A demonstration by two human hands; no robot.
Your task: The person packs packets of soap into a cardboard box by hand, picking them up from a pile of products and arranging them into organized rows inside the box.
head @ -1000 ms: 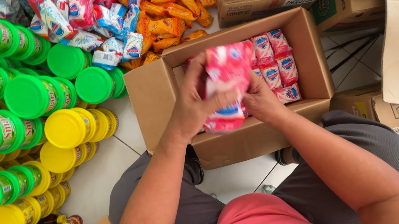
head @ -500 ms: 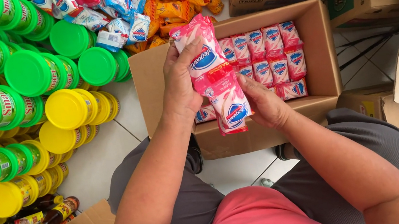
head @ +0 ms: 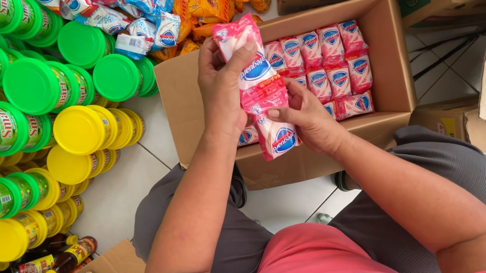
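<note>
An open cardboard box (head: 385,57) sits at twelve o'clock from the person, with rows of pink soap bars (head: 334,62) inside. Green and yellow bottles (head: 29,123) crowd nine o'clock. Above the box, the left hand (head: 226,87) and right hand (head: 308,120) both grip a pink soap strip (head: 261,89).

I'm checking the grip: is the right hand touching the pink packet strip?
Touching. The head view shows the right hand with its thumb pressed on the pink packet strip.
</note>
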